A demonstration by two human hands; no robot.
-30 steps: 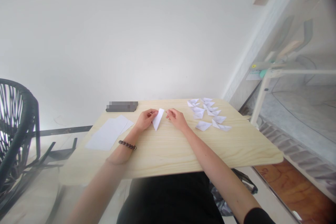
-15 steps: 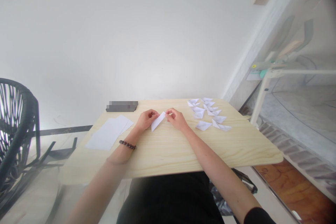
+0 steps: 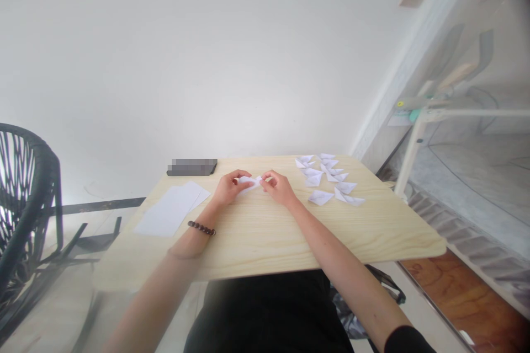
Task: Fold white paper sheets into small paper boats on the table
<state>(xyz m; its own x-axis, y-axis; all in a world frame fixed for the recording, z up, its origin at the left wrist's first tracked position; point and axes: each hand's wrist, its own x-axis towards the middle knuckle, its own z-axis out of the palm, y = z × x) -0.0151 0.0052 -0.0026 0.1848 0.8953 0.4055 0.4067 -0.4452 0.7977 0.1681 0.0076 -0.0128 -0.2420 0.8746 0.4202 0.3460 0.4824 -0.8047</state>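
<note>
Between my two hands is a small folded white paper (image 3: 249,185), held just above the middle of the table. My left hand (image 3: 230,186) pinches its left end between thumb and fingers; a dark bead bracelet (image 3: 201,228) circles that wrist. The right end is gripped by the fingertips of my right hand (image 3: 279,186). The fingers hide part of the paper, so its exact shape is hard to make out. To the right of my right hand, several folded paper boats (image 3: 321,197) stand grouped on the tabletop.
Flat white sheets (image 3: 169,212) lie overlapping on the left of the light wooden table (image 3: 265,242). A dark, pixelated object (image 3: 191,167) rests at the back left edge. A black woven chair (image 3: 31,193) stands left, a white metal frame (image 3: 409,154) right.
The folded paper has turned from a slanted, upright strip to a flatter, more level position between the fingers. My left fingers have spread along it; the right hand has hardly moved.
</note>
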